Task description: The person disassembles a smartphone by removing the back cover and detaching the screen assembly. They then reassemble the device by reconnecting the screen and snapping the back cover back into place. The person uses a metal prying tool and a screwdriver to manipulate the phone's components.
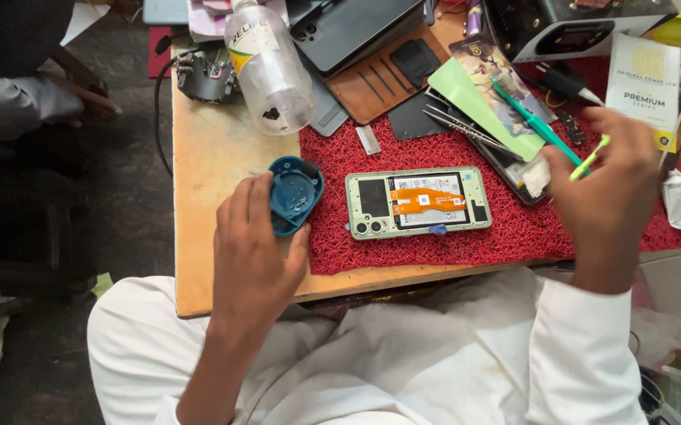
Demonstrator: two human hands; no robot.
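One opened phone point(418, 202) lies back-up in the middle of the red mat point(514, 228), its green frame bare and an orange flex strip across the battery. The left hand point(255, 248) sits just left of the phone at the mat's edge, fingers point(240, 206) curled round a small blue round container point(295, 194), tipping its open face toward the phone. The right hand point(613, 169) hovers to the right of the phone, fingers pinched together on a thin yellow-green tool point(590, 157). It looks like mid-repair, with the inside exposed and a small part or screw being fetched; the next move would call for a steady, fine pick from that container. Counting: one phone, one blue container, one teal-handled tool point(536, 120) beyond the phone, one pair of tweezers point(466, 130), one clear bottle point(268, 64) on the tabletop point(214, 157), one brown wallet case point(380, 75)
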